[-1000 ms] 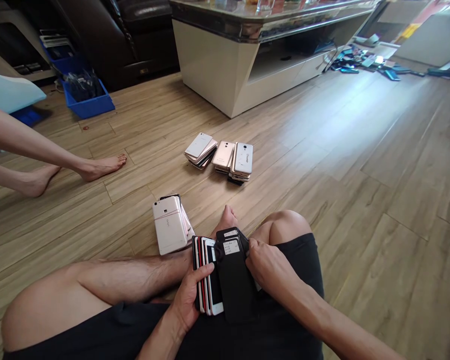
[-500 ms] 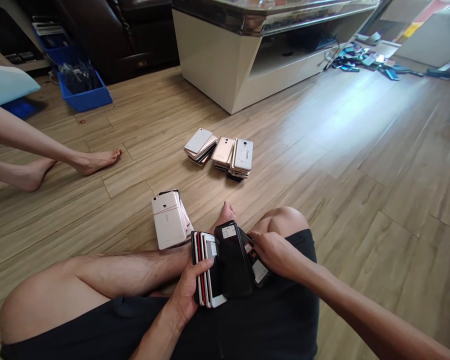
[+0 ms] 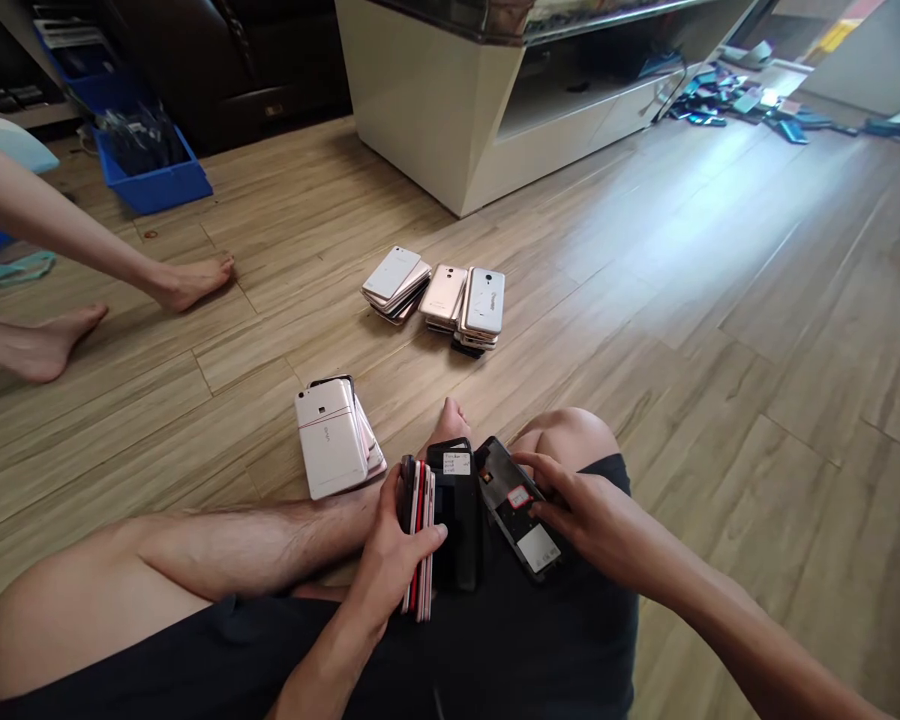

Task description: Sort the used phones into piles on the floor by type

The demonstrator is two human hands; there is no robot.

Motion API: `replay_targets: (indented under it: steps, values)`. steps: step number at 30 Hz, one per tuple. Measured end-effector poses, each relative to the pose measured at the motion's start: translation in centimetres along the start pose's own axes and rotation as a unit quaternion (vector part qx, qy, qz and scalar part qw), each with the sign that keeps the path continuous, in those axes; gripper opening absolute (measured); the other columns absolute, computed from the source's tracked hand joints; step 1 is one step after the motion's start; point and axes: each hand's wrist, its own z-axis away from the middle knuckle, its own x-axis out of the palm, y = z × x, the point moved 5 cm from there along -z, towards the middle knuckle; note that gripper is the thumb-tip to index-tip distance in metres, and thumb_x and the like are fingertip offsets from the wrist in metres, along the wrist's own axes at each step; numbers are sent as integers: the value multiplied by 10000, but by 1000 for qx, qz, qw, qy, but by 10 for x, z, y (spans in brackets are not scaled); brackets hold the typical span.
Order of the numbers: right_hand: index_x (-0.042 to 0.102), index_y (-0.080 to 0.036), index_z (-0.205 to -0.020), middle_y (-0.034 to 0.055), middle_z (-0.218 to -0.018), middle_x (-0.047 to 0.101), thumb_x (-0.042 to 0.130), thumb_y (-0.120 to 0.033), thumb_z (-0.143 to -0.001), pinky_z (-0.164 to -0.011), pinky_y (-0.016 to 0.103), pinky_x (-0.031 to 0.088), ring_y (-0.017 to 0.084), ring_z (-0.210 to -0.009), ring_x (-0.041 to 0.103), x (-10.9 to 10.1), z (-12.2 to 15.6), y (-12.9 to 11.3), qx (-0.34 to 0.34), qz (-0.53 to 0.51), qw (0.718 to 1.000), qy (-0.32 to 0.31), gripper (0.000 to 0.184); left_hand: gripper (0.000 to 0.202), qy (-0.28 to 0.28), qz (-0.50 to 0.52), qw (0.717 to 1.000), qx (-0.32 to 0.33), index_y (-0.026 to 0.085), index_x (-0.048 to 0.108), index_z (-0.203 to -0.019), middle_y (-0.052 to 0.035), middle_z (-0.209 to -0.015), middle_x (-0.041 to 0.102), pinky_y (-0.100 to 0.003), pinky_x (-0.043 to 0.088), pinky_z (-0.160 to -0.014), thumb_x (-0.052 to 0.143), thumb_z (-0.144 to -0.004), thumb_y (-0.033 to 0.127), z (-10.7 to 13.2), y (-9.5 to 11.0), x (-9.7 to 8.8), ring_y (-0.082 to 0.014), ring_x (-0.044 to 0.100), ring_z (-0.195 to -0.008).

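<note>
Smartphones (image 3: 418,530) stand on edge, gripped in a tight bundle by the closed left hand (image 3: 390,560) above black shorts (image 3: 540,640). The right hand (image 3: 592,505) pinches an open-backed handset (image 3: 511,505), its fingers curled over the dark chassis. Those smooth, slippery slabs could slide apart if either grip loosens, then crack on the hard wood-plank floor (image 3: 607,300).
</note>
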Motion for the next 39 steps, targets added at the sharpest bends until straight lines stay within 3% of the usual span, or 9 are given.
replay_targets:
  steps: [4,8,12,15,19,21,23,30,39]
  values:
    - [701,-225,-1135,56,-941,748,461,-430,-962,-763,366,507,266,-852,691,-12,8,14,53,-65,995,-44,360,1023,66,-276,957,61,192,218,-1610,-164,-1594,404,-496,277,-1246,730,-724,190,-5,0,4,-323,363,-1494]
    - [735,-268,-1241,54,-1254,723,494,-547,-963,-1032,401,470,323,-1200,627,-26,22,32,68,-200,976,-47,461,995,64,-402,907,110,208,171,-1620,-186,-1547,433,-506,369,-1185,698,-776,213,-4,-3,10,-341,419,-1450]
    - [701,-288,-1325,52,-1358,674,541,-481,-950,-1145,470,392,341,-1311,559,-28,28,39,69,-278,956,-62,451,993,56,-416,900,113,218,111,-1625,-187,-1538,428,-506,395,-1162,677,-809,242,-5,-6,10,-339,423,-1444]
    - [683,-278,-1316,57,-1317,691,642,-435,-910,-1107,445,446,311,-1261,605,-25,19,32,41,-331,942,-37,438,999,55,-415,902,107,207,112,-1622,-184,-1543,422,-501,392,-1165,682,-802,252,-6,-7,10,-338,417,-1446]
    - [700,-212,-1087,42,-877,732,771,-547,-817,-695,323,580,216,-762,698,-26,0,25,33,-368,926,83,437,990,51,-414,906,75,199,107,-1621,-177,-1578,387,-485,368,-1188,668,-808,264,-7,-5,10,-327,384,-1474]
    - [654,-197,-874,-13,-644,613,710,-609,-861,-496,252,477,138,-524,574,-29,-6,21,31,-366,921,133,415,994,47,-413,908,60,197,100,-1622,-174,-1594,368,-479,356,-1199,663,-806,268,-7,-5,10,-322,365,-1489]
    - [556,-196,-717,-48,-531,481,620,-639,-925,-420,219,359,90,-430,448,-32,-10,16,20,-350,923,156,493,1001,51,-412,908,59,189,111,-1621,-179,-1595,369,-480,349,-1203,666,-790,260,-8,-6,10,-325,356,-1496]
    - [421,-207,-653,-67,-527,365,548,-695,-944,-393,201,247,63,-442,314,-21,-18,6,8,-415,905,93,583,1008,61,-392,914,85,185,156,-1612,-181,-1585,394,-472,331,-1218,677,-752,253,-10,-12,9,-319,355,-1503]
    - [372,-226,-690,-91,-557,266,635,-709,-878,-411,202,155,68,-485,192,-12,-19,9,35,-485,871,69,581,1004,47,-389,916,82,168,138,-1614,-197,-1552,420,-500,329,-1216,666,-765,256,-9,-3,8,-332,356,-1498]
